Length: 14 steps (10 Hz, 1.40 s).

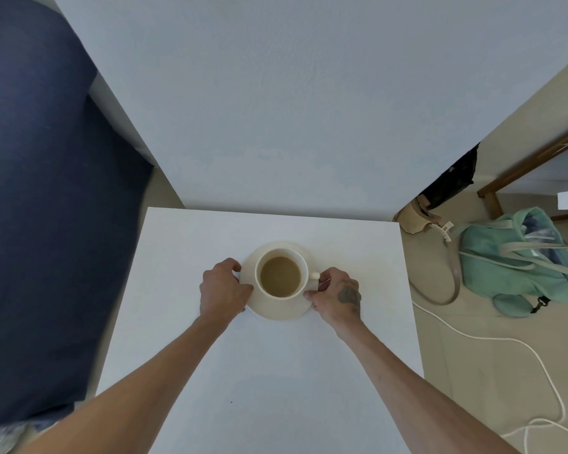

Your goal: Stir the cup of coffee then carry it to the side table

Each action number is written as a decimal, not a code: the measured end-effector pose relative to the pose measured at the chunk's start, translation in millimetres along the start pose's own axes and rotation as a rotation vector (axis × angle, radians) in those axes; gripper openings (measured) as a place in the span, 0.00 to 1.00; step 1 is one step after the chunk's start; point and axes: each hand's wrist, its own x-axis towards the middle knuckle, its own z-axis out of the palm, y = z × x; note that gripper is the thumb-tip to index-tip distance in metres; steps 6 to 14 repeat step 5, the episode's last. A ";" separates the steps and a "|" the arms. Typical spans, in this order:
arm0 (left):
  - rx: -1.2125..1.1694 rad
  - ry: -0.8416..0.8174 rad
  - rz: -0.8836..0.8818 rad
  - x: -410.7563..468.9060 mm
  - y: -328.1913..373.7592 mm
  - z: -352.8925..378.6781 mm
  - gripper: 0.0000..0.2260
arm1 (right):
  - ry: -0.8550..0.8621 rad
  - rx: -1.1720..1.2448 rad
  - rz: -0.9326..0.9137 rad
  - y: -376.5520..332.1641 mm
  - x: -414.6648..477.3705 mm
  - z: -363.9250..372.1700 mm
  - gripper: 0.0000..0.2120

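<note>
A cream cup (304, 263) full of milky coffee (280, 276) stands on a cream saucer (277, 311), its handle pointing right. The saucer rests on a white square table (259, 371) against the wall. My left hand (223, 290) grips the saucer's left rim, thumb on top. My right hand (336, 294) grips the saucer's right rim just below the cup's handle. A thin metal piece, perhaps a spoon, shows under my right fingers. Whether the saucer touches the table I cannot tell.
A dark blue sofa (40, 208) runs along the left. On the floor at the right lie a teal bag (518, 260), a white cable (522, 348) and a tan pouch (413, 219). Wooden furniture legs (532, 165) stand at the far right.
</note>
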 end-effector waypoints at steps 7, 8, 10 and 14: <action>0.167 0.028 -0.033 -28.1 -29.3 -2.3 0.11 | 0.039 -0.119 0.022 13.9 -57.8 -21.2 0.09; 0.167 0.028 -0.033 -28.1 -29.3 -2.3 0.11 | 0.039 -0.119 0.022 13.9 -57.8 -21.2 0.09; 0.167 0.028 -0.033 -28.1 -29.3 -2.3 0.11 | 0.039 -0.119 0.022 13.9 -57.8 -21.2 0.09; 0.167 0.028 -0.033 -28.1 -29.3 -2.3 0.11 | 0.039 -0.119 0.022 13.9 -57.8 -21.2 0.09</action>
